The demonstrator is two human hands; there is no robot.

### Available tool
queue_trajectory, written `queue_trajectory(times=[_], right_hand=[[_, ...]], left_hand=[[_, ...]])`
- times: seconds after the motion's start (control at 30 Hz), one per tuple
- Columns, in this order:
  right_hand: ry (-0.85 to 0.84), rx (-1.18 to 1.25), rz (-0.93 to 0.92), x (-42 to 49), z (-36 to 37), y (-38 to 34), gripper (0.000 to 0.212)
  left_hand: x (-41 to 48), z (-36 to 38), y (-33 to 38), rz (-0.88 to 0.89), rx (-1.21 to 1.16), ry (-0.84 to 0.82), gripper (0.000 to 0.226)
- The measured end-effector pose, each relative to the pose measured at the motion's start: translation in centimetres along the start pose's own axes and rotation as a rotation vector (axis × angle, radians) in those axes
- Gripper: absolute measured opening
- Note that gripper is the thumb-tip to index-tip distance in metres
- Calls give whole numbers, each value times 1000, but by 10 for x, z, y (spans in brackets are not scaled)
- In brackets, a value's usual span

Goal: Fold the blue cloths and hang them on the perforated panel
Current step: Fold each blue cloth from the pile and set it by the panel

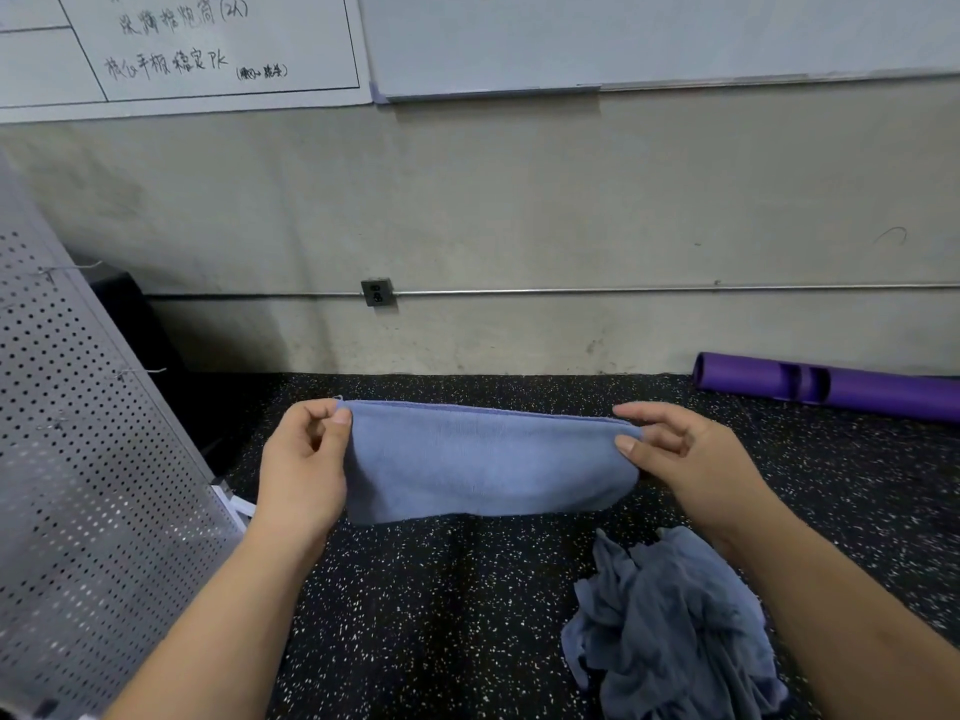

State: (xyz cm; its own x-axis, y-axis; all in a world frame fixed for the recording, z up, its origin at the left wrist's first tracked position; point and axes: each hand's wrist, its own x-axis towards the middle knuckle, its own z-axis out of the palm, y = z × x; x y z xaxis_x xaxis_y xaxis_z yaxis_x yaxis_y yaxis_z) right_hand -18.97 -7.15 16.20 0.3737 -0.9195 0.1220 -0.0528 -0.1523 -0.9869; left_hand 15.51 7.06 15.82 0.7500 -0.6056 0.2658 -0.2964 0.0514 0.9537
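The floor (441, 615) is black rubber flecked with white. At the lower right, 1 crumpled heap of blue-grey cloths (670, 631) lies on it. A purple tube (872, 392) lies along the foot of the wall at the far right. At the left the grey perforated panel (78, 459) stands tilted, with a small white object (236, 506) at its base.

On the far left whiteboard (311, 39) we read handwritten Chinese in dark marker. The upper line ends in "(2人)", and we cannot make out the characters before it. The lower line reads "核心平板稳定 PK". A small bracketed note follows it, too blurred to read.
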Motion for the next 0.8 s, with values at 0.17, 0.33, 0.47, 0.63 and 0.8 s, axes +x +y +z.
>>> queue_trajectory(times=[0.17, 0.33, 0.47, 0.63, 0.8], right_hand=[[-10, 33, -38, 0, -4, -4, 35], [63, -114, -66, 1, -8, -5, 20], [90, -205, -96, -1, -12, -8, 17], [76, -182, -81, 1, -17, -7, 32], [75, -185, -22, 0, -23, -7, 20]], left_hand=[[-3, -3, 6, 40, -30, -124, 20], [-7, 1, 9, 25, -50, -131, 19], [-3, 0, 3, 22, -56, -124, 14], [-3, -3, 6, 17, -56, -134, 9], [0, -7, 4, 47, -47, -220, 25]])
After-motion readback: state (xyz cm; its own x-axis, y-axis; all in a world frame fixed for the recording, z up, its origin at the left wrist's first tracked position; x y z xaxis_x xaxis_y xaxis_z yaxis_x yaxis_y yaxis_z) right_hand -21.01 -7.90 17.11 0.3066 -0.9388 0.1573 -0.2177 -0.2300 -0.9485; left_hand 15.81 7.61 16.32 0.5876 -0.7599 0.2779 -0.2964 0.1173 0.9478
